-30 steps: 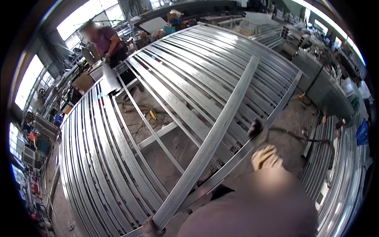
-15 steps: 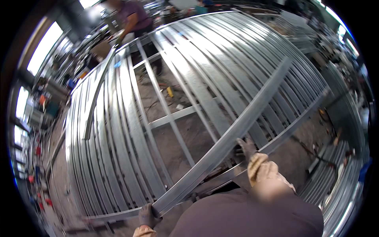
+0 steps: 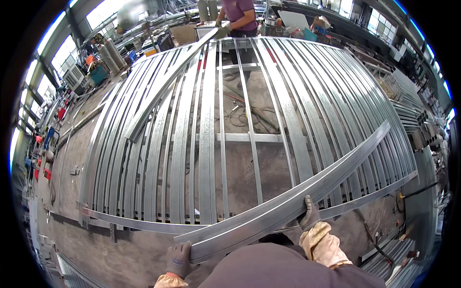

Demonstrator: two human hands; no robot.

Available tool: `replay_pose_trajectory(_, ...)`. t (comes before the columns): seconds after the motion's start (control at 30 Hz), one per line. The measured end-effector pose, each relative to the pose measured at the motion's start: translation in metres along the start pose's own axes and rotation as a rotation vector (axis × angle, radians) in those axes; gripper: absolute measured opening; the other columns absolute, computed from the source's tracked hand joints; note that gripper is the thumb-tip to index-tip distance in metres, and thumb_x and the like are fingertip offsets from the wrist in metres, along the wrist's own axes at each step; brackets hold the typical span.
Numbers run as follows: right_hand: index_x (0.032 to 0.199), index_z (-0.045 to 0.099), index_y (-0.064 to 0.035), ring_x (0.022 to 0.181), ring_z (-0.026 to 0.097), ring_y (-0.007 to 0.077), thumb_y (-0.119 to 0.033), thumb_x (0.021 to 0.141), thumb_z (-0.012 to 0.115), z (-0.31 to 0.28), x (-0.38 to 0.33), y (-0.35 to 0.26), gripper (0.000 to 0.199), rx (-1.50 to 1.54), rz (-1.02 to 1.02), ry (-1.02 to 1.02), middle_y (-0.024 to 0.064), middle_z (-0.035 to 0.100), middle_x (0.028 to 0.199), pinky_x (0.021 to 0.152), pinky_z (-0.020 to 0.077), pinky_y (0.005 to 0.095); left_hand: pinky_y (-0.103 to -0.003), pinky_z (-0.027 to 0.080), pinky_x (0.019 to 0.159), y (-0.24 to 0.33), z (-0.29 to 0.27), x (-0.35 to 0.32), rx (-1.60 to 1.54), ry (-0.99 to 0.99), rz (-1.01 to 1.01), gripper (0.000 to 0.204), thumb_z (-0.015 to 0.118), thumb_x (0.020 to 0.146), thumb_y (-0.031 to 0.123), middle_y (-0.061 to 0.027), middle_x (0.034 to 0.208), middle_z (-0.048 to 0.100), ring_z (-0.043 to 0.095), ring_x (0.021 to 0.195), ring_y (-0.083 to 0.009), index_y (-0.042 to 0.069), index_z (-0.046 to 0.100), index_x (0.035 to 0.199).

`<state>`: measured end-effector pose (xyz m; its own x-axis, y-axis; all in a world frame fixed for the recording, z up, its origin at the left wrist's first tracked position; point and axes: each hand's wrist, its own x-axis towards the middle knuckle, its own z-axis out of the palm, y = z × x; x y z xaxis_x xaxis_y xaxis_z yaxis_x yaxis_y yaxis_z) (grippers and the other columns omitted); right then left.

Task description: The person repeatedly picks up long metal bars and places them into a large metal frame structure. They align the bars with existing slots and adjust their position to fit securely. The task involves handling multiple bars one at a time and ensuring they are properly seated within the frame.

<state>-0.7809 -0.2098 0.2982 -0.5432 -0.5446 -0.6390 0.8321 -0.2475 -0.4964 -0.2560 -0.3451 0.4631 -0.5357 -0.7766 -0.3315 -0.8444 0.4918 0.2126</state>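
Observation:
A long silver metal profile point(image 3: 288, 206) lies slantwise across the near right part of a wide metal frame point(image 3: 144, 224) with many parallel slats point(image 3: 209, 139). My left hand point(image 3: 179, 259), in a grey glove, is closed round the profile's near left end. Farther along, my gloved right hand point(image 3: 309, 214) grips its near edge, fingers over the top. Two long faces of the profile show, with a step between them. Its far end reaches over the slats at the right.
Across the frame a co-worker in a purple shirt point(image 3: 237, 14) holds another long metal profile point(image 3: 163, 89) lying slantwise over the left slats. Cables point(image 3: 235, 108) lie on the floor beneath the wide gap. Metal lengths point(image 3: 384, 259) are stacked at my lower right.
My view has swung left. The profile has rolled, so a second long face shows. My right hand has gone from spread fingers beside it to gripping its edge.

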Motion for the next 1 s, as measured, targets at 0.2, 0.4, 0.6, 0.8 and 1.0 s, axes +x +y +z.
replay_pose_trajectory(0.2, 0.129, 0.060, -0.0117, 0.082, 0.067, 0.0053, -0.014, 0.094, 0.079, 0.121, -0.033, 0.021, 0.040, -0.265, -0.158, 0.040, -0.0075, 0.071, 0.097, 0.080, 0.0565, 0.0204, -0.047, 0.052, 0.080, -0.009, 0.006, -0.037, -0.131, 0.211, 0.085, 0.081, 0.093, 0.056, 0.042, -0.0115, 0.099, 0.068, 0.066, 0.088, -0.0345, 0.009, 0.061, 0.123)
replay_pose_trajectory(0.4, 0.130, 0.058, -0.0060, 0.077, 0.061, 0.0060, -0.022, 0.092, 0.083, 0.222, 0.014, 0.049, 0.048, -0.570, -0.125, -0.216, -0.0042, 0.065, 0.090, 0.069, 0.0527, 0.0250, -0.036, 0.054, 0.073, 0.026, -0.001, -0.084, -0.748, -0.016, -0.306, 0.057, 0.092, 0.072, 0.033, -0.0091, 0.092, 0.072, 0.066, 0.080, -0.0190, 0.001, 0.068, 0.113)
replay_pose_trajectory(0.6, 0.126, 0.061, 0.0049, 0.088, 0.065, 0.0186, -0.034, 0.091, 0.081, 0.322, 0.096, 0.080, 0.056, -0.675, -0.025, -0.455, 0.0092, 0.070, 0.101, 0.078, 0.0531, 0.0318, -0.033, 0.052, 0.069, 0.090, 0.017, -0.053, -0.855, 0.080, -0.559, 0.030, 0.088, 0.077, 0.018, 0.0009, 0.081, 0.069, 0.057, 0.074, -0.0106, 0.005, 0.075, 0.101)
replay_pose_trajectory(0.8, 0.140, 0.053, 0.0126, 0.119, 0.065, 0.0360, -0.045, 0.090, 0.078, 0.421, 0.227, 0.089, 0.081, -0.865, -0.161, -0.410, 0.0300, 0.067, 0.126, 0.102, 0.0490, 0.0428, -0.038, 0.052, 0.063, 0.168, 0.006, 0.073, -1.023, 0.217, -0.673, 0.031, 0.085, 0.077, 0.023, -0.0072, 0.077, 0.071, 0.064, 0.069, -0.0179, 0.002, 0.072, 0.096)
replay_pose_trajectory(1.0, 0.129, 0.067, 0.0061, 0.110, 0.071, 0.0363, -0.046, 0.091, 0.076, 0.449, 0.379, 0.106, 0.065, -0.881, -0.277, -0.411, 0.0251, 0.073, 0.119, 0.096, 0.0514, 0.0448, -0.044, 0.053, 0.066, 0.215, -0.057, 0.186, -1.046, -0.035, -0.808, 0.052, 0.088, 0.072, 0.042, -0.0172, 0.078, 0.070, 0.066, 0.070, -0.0298, -0.001, 0.067, 0.095)
